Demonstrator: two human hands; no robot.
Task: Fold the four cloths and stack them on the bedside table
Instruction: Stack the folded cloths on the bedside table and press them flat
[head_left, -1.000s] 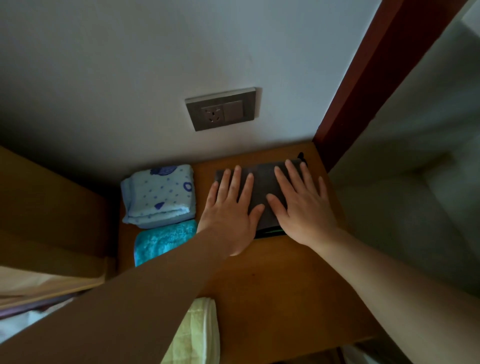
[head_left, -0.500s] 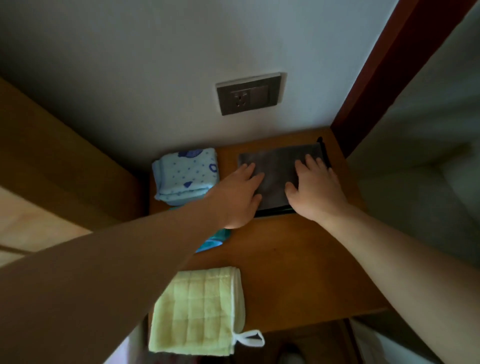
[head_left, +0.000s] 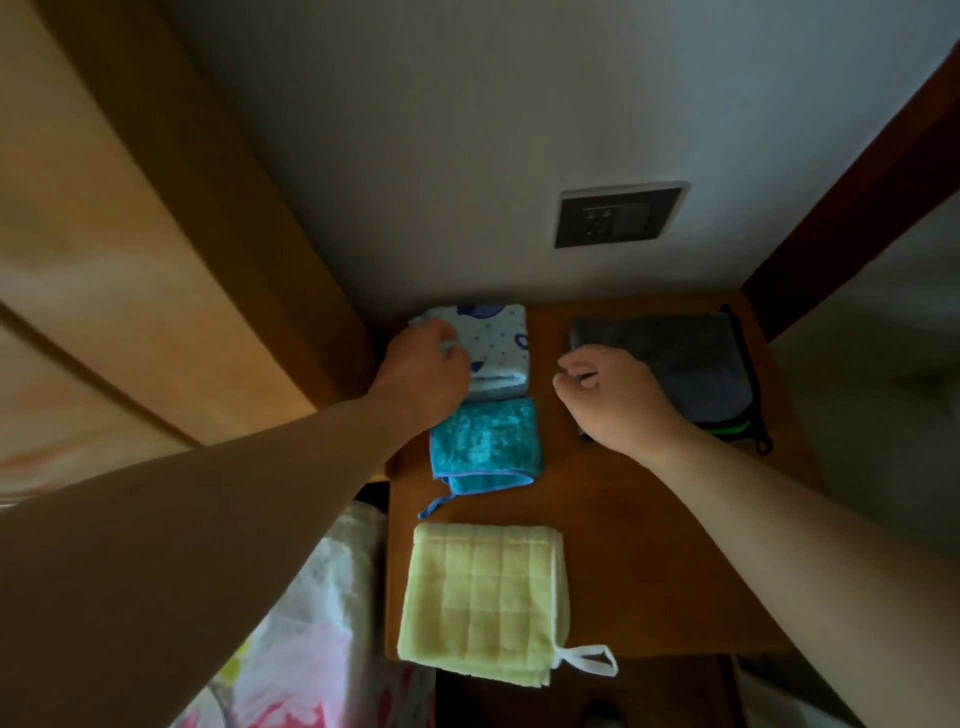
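Left hand (head_left: 421, 374): fingers curled over the left side of the patterned cloth (head_left: 493, 338), gripping it.
Right hand (head_left: 613, 400): fingers curled at the left edge of the grey cloth (head_left: 691, 364); whether it pinches the cloth cannot be told.
Cloths: four, all folded, all on the tabletop (head_left: 649, 545), none stacked.
- Patterned cloth: back left corner.
- Teal cloth (head_left: 485, 447): just in front of the patterned one, touching it.
- Yellow cloth (head_left: 483, 597): front left, apart from the teal one, its white loop (head_left: 589, 660) at the front edge.
- Grey cloth: back right, apart from the patterned one.

Handling, judged: light, soft, limp, not fragile. The folds would likely slump open if a cloth is lifted by one corner. Best taken at two opposite sides, fingers under and thumb on top.
Surroundings: wall socket (head_left: 618, 215) above; flowered bedding (head_left: 322, 623) to the left.
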